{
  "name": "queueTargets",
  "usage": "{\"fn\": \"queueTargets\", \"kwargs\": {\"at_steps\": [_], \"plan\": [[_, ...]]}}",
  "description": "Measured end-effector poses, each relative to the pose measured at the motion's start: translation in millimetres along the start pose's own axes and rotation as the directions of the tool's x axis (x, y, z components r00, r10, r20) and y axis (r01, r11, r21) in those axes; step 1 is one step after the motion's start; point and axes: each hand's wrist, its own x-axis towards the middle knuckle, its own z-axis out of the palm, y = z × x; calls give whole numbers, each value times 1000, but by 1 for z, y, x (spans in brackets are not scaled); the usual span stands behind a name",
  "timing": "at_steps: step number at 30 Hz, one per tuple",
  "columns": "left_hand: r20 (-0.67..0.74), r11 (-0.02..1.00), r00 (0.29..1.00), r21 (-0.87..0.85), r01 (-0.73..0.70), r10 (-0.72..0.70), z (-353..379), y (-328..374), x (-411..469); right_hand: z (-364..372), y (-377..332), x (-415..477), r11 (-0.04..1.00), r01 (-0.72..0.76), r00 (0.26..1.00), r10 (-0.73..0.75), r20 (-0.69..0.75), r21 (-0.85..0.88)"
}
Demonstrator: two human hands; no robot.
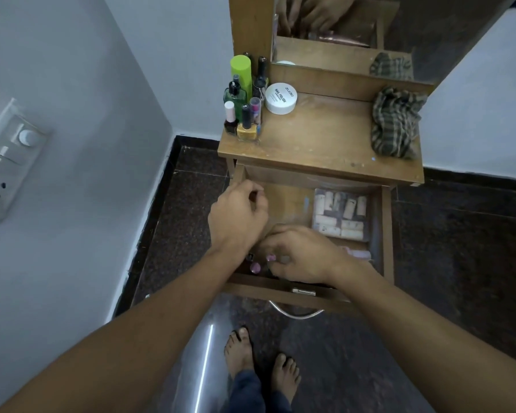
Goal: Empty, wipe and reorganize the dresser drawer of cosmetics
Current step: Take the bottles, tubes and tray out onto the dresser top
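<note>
Left hand [239,216]: fingers [255,201] were curled over the drawer's [386,234] back-left corner; couldn't tell if they held anything.
Right hand [298,257]: fingers curled down at drawer front, beside pink-capped bottles [255,267]; grasp unclear.
Drawer: stood open.
Clear box [340,216]: sat drawer back-right.
Bottle cluster [245,99], white jar [281,98], checked cloth [395,123]: sat on desk [319,138] above drawer.

On the wooden dresser top [319,138] we find small glass bottles [245,105] back-left, a white round jar [281,98] beside them, a checked cloth [395,123] at the right edge; in the open drawer [386,228], a clear plastic box [341,214] back-right.
</note>
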Motion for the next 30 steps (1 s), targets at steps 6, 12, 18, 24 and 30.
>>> {"fn": "queueTargets", "kwargs": {"at_steps": [6,12,18,24,30], "plan": [[-26,1000,999,-18,-20,20,-1,-3,-4,9,-2,9,997,-51,999,52,12,-54],[-85,997,995,-49,-63,59,-3,2,-2,-2,-7,8,996,-25,997,19,-80,-80],[-156,992,985,-87,-88,74,-7,9,6,-65,-12,-2,994,-99,905,76,-418,-34],[-194,984,980,-160,-73,41,-3,19,20,-136,-10,47,976,-109,679,212,-703,189],[-194,979,977,-161,-125,92,6,15,26,-164,-1,108,986,-143,676,156,-720,80]]}}
